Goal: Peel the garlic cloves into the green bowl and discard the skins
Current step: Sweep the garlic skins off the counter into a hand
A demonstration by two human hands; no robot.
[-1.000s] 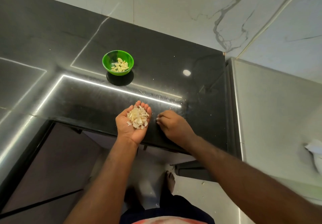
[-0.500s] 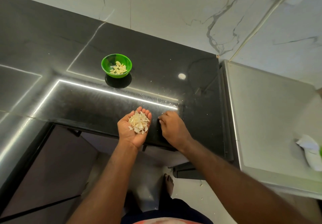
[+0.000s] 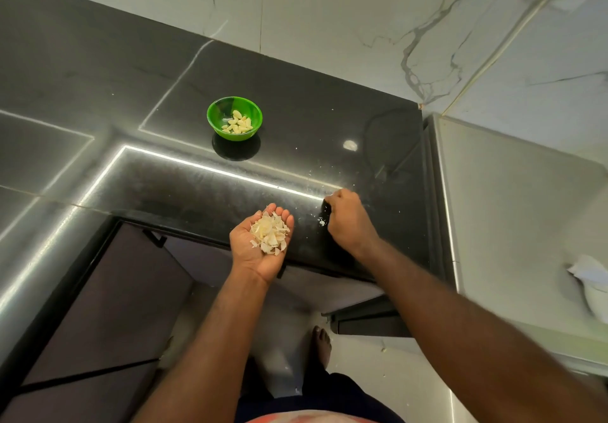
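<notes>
The green bowl (image 3: 217, 116) stands on the black counter with several peeled garlic cloves (image 3: 239, 123) inside. My left hand (image 3: 253, 254) is cupped palm up at the counter's front edge and carries a heap of pale garlic skins (image 3: 269, 232). My right hand (image 3: 345, 221) rests on the counter to the right, fingers curled down against the surface beside a few small skin scraps (image 3: 321, 222). Whether its fingertips pinch a scrap is hidden.
The black counter (image 3: 164, 93) runs left and back to a white marble wall (image 3: 329, 11). A grey appliance top (image 3: 510, 208) adjoins on the right, with a white cloth or bag (image 3: 592, 284) at its edge. Tiny skin flecks dot the counter.
My right hand has slid to the right and slightly back along the counter, away from my left hand. The left hand keeps holding the skins.
</notes>
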